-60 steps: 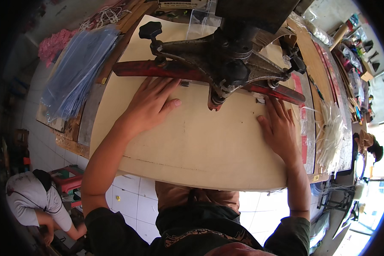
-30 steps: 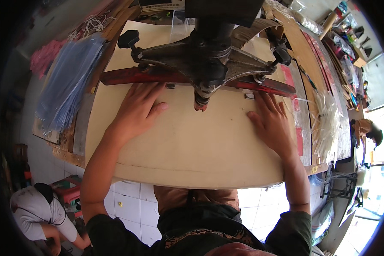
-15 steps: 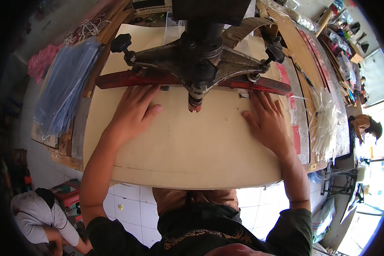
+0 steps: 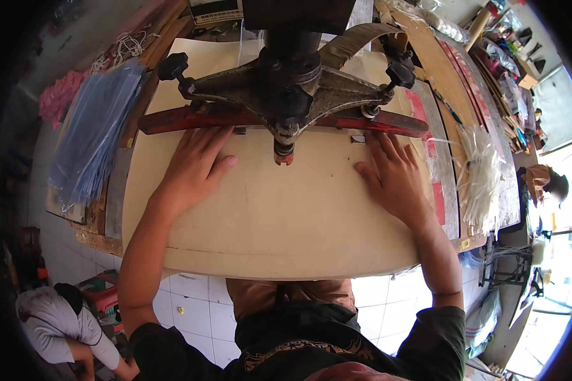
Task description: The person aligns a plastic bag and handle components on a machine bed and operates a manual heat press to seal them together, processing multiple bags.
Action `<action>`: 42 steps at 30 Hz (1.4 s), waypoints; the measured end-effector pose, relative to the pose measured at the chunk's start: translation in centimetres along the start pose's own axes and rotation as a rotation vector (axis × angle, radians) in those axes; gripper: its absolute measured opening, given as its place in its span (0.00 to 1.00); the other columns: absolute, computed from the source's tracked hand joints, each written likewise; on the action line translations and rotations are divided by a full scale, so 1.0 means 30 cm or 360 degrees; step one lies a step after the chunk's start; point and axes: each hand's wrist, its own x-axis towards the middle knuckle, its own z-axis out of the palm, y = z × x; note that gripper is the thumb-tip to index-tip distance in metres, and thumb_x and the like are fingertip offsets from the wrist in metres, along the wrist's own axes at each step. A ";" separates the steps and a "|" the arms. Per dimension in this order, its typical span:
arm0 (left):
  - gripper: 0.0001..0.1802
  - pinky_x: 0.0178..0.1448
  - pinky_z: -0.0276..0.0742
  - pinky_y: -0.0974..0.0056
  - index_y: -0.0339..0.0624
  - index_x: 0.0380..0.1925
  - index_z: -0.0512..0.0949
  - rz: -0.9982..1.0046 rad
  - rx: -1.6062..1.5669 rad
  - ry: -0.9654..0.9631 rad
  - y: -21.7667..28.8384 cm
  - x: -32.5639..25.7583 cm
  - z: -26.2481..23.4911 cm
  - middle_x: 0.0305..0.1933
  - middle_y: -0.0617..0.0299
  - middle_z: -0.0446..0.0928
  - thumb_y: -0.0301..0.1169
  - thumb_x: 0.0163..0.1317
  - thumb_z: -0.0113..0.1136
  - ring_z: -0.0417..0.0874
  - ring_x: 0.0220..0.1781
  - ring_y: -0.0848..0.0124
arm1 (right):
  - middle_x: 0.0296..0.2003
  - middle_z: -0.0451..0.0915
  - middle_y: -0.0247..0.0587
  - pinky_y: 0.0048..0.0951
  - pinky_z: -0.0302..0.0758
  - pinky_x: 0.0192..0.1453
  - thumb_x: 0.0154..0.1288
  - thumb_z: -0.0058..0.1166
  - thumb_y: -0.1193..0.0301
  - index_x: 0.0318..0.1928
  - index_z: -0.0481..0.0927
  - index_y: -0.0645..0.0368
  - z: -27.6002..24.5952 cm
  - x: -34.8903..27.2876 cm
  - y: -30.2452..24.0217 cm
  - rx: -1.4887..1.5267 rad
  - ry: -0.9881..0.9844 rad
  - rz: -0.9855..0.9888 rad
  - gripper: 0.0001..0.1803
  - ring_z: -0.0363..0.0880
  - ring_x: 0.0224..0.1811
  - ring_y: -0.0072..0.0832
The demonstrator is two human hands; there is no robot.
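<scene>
Both palms rest on a large cream-coloured sheet [image 4: 279, 216] spread over the work table. My left hand [image 4: 200, 162] lies flat, fingers stretched forward, their tips against the near edge of a long red bar [image 4: 229, 117]. Farther right, my right hand [image 4: 391, 168] is also flat, fingers apart, its tips at the same bar. Above the bar stands a dark metal press head [image 4: 292, 89] with spreading arms and black knobs. Small dark pieces lie by the bar, one [image 4: 358, 139] close to my right fingers. What lies beneath the bar is hidden.
Clear blue plastic sleeves [image 4: 95, 133] are stacked at the left, near pink wrapping [image 4: 60, 95]. White strips [image 4: 480, 181] hang in a bundle at the right table edge. A person in grey [image 4: 70, 324] bends down at the lower left. Cluttered shelving stands at the far right.
The press and table appear shifted slightly left as the view moves. My hands keep the same flat position on the sheet at the bar.
</scene>
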 end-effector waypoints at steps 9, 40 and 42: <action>0.30 0.77 0.56 0.44 0.39 0.69 0.66 -0.0002 0.0029 -0.0003 0.005 -0.003 -0.001 0.66 0.47 0.72 0.42 0.72 0.55 0.70 0.69 0.49 | 0.70 0.68 0.53 0.62 0.60 0.73 0.75 0.48 0.52 0.72 0.66 0.60 -0.011 0.002 -0.009 -0.0019 -0.0038 -0.0002 0.34 0.62 0.75 0.53; 0.31 0.78 0.55 0.45 0.39 0.70 0.67 -0.0025 0.0018 -0.0028 0.003 -0.005 0.002 0.68 0.47 0.71 0.43 0.72 0.55 0.68 0.71 0.49 | 0.69 0.70 0.50 0.64 0.63 0.70 0.74 0.50 0.51 0.72 0.67 0.59 -0.006 0.003 0.000 -0.0023 0.0017 -0.0047 0.35 0.64 0.74 0.52; 0.31 0.79 0.54 0.44 0.39 0.70 0.66 -0.0027 0.0002 -0.0033 0.004 -0.005 -0.002 0.69 0.47 0.70 0.43 0.73 0.54 0.67 0.72 0.50 | 0.69 0.70 0.50 0.64 0.63 0.70 0.74 0.50 0.51 0.72 0.67 0.59 -0.004 0.003 0.000 -0.0017 0.0010 -0.0044 0.35 0.64 0.74 0.52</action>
